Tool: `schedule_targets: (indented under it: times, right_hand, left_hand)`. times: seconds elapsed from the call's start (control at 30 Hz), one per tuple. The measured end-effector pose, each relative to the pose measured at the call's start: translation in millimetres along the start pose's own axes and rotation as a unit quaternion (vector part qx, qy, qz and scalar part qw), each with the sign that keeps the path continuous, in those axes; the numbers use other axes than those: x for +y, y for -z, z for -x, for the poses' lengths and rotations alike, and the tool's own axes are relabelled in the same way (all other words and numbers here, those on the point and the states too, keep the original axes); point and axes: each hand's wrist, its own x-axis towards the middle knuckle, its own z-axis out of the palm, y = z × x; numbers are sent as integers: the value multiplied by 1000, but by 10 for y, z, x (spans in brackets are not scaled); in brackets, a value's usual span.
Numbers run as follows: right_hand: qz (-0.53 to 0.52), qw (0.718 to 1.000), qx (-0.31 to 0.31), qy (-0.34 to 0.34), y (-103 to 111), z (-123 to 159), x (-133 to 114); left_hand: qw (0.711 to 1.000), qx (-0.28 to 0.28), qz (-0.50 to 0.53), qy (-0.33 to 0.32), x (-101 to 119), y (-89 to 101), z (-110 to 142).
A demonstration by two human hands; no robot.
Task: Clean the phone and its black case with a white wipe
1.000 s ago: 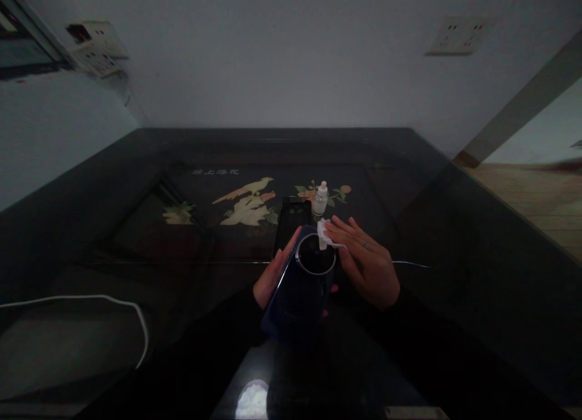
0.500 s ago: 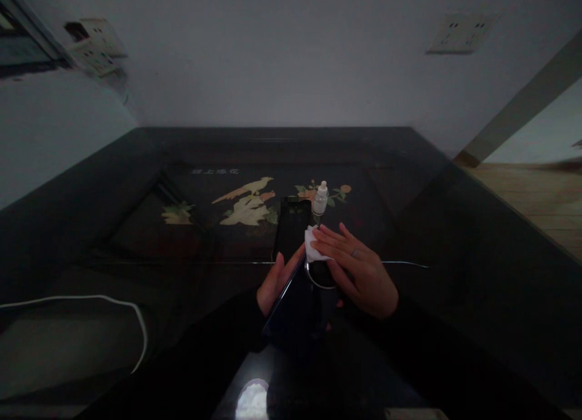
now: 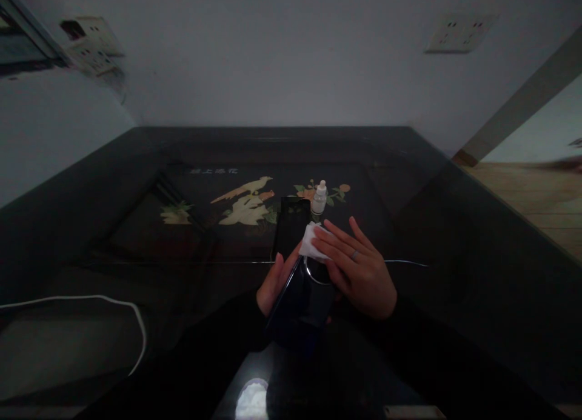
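My left hand (image 3: 275,283) is closed around the edge of a dark blue phone (image 3: 300,311), held tilted with its back facing up. A round camera module with a shiny ring (image 3: 313,274) shows near its upper end. My right hand (image 3: 359,268), a ring on one finger, presses a folded white tissue (image 3: 311,243) against the phone's top end beside that module. Its fingers lie fairly straight over the tissue. Just beyond the hands lies a flat black slab (image 3: 291,220), perhaps a phone or case. A small clear dropper bottle with a white top (image 3: 319,199) stands beside it.
The dark glossy table (image 3: 273,147) bears a bird-and-flower picture (image 3: 248,205) and reaches the wall. A white cable (image 3: 104,297) curves at the left. Wall sockets (image 3: 461,33) sit at the upper right, with more sockets (image 3: 95,47) at the upper left.
My right hand and the tissue have shifted slightly left and up over the phone's top end. The phone has tilted a little. My left hand keeps its grip.
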Motion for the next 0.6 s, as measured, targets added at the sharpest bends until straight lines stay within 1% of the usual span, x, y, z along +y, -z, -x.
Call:
schedule_targets:
  times: [0.07,0.1,0.23,0.33,0.4,0.5,0.6]
  right_hand:
    - [1,1000,6,-13,-1,2,-2]
    - [0,1000,3,-10,-4,1,-15]
    - [-9,999,-23,31,-25,-5,-86]
    - [-10,999,-27,40,-26,-9,-87]
    - [-10,999,-18,29,-17,-9,-59]
    - [-12,1000,8,2,-4,-4,-18]
    - [-16,1000,16,2,-7,6,-24]
  left_hand:
    - [1000,-8,-12,-15,2,2,10]
    - [1000,-4,-14,-16,2,4,11]
    - [999,41,-10,2,-10,14,10]
    - [999,49,-11,0,-15,8,13]
    - [999,38,-31,-2,-10,-5,16]
    - [998,0,-56,-20,3,-9,13]
    - [997,-14,-69,-32,12,30,0]
